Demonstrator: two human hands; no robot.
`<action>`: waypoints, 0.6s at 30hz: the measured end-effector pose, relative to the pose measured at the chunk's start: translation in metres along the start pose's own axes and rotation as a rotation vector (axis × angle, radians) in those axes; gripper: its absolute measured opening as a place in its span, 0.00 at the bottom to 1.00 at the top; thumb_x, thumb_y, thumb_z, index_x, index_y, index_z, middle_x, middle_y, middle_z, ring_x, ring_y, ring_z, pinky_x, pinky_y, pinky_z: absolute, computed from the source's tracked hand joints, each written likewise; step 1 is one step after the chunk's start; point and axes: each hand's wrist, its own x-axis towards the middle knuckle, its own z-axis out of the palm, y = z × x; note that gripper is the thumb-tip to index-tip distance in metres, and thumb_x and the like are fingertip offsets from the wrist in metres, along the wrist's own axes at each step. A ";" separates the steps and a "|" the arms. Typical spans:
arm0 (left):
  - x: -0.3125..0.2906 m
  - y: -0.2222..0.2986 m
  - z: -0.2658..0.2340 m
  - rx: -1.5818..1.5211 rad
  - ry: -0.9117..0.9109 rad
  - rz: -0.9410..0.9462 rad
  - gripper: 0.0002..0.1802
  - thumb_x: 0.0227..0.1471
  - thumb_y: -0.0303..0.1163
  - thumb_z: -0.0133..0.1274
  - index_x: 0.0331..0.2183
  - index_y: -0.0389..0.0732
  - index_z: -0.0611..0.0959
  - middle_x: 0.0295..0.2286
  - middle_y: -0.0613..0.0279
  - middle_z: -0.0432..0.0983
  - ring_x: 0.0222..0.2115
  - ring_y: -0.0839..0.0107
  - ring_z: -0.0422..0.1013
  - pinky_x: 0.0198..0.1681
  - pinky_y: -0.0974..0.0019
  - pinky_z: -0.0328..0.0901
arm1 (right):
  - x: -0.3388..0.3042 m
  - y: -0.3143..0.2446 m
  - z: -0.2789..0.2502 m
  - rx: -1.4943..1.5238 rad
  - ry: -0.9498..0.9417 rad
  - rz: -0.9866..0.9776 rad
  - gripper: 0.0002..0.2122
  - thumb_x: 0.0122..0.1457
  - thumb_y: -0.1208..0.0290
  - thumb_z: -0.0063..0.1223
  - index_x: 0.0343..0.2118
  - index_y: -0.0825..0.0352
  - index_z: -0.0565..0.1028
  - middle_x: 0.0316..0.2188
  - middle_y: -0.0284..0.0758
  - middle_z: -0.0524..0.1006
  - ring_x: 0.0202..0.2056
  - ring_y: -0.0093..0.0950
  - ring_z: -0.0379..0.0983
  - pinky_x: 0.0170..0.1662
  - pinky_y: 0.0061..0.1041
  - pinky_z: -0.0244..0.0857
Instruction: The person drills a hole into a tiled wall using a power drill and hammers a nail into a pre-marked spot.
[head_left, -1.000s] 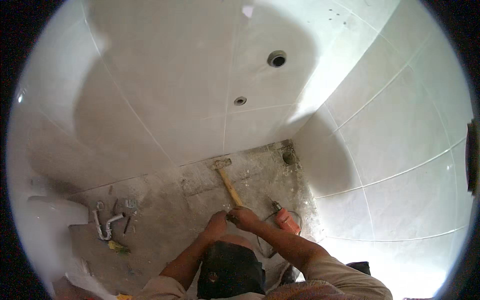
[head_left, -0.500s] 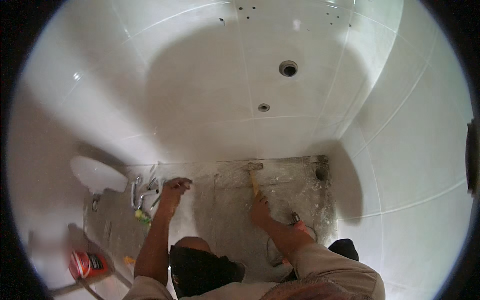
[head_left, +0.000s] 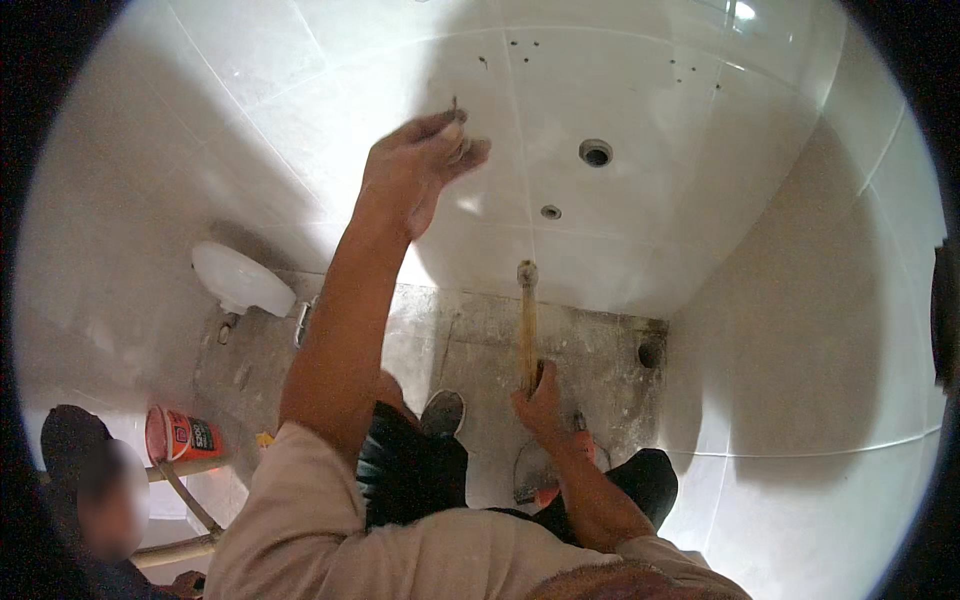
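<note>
My left hand [head_left: 415, 170] is raised in front of the white tiled wall [head_left: 640, 210], left of a group of small drilled holes [head_left: 525, 52]. Its thumb and fingers are pinched on a thin dark piece [head_left: 455, 103], whose tip pokes up; whether it is a nail or a screw I cannot tell. Lower down, my right hand [head_left: 538, 402] wraps round the wooden handle of a hammer [head_left: 528, 320]. The hammer's head points toward the wall, beneath a small pipe opening [head_left: 551, 212].
A larger pipe opening [head_left: 596, 153] sits in the wall. On the rough floor are a white ceramic piece [head_left: 240, 280], chrome fittings [head_left: 303, 325], a red power tool [head_left: 580, 445] with a cord, and a drain hole [head_left: 650, 352]. A red bucket [head_left: 205, 438], wooden rails [head_left: 190, 500] and another person [head_left: 75, 450] are at left.
My left hand has risen from above the floor fittings to the upper wall. The hammer has lifted off the floor in my right hand. Another person has come into view at lower left.
</note>
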 end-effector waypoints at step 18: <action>0.132 -0.048 -0.012 0.540 0.377 1.099 0.05 0.49 0.24 0.62 0.32 0.40 0.83 0.30 0.55 0.75 0.34 0.59 0.73 0.40 0.55 0.68 | 0.067 -0.068 -0.023 0.085 0.621 -0.205 0.17 0.68 0.64 0.47 0.53 0.70 0.66 0.24 0.29 0.68 0.21 0.17 0.63 0.23 0.20 0.60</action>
